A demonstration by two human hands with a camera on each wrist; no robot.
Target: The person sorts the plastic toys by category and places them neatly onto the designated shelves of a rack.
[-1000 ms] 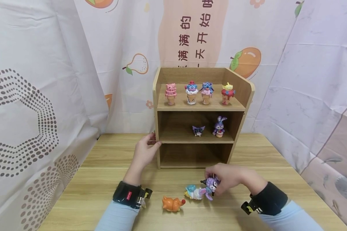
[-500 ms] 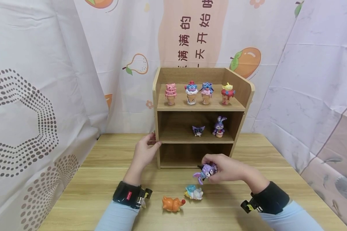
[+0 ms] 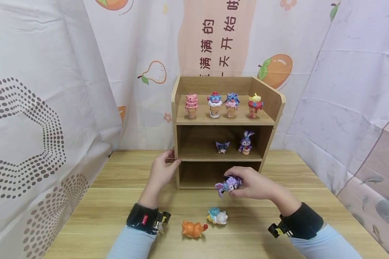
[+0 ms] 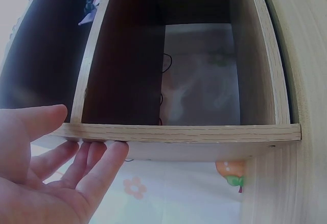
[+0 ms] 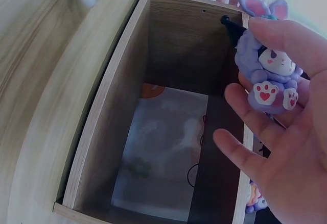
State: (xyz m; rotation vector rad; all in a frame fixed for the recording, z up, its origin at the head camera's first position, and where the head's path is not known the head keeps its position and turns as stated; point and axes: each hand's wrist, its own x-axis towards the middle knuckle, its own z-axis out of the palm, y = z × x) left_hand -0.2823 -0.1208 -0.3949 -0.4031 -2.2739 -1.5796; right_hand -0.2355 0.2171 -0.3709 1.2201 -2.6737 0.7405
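My right hand [image 3: 253, 182] pinches a purple rabbit-eared figurine [image 3: 228, 184] between thumb and fingers, in front of the bottom opening of the small wooden shelf [image 3: 225, 122]. In the right wrist view this figurine [image 5: 268, 71] shows pink inner ears, a pale face, heart-marked paws and a dark pointed piece at its side; its other two fingers spread free below it. My left hand [image 3: 162, 171] grips the shelf's left side panel. Seen from the left wrist, the thumb [image 4: 43, 119] lies over the panel's front edge and the fingertips rest against its outer face.
Several ice-cream-cone figurines [image 3: 214, 106] stand on the top shelf. The middle shelf bears a small dark-purple figurine [image 3: 222, 146] and a purple rabbit [image 3: 245, 144]. An orange figurine [image 3: 192, 229] and a white-and-turquoise one [image 3: 217, 216] lie on the table [image 3: 116, 216] in front.
The right hand has lifted the purple figurine away from beside the white-and-turquoise one and carried it forward to the bottom opening. The left hand stays on the side panel.
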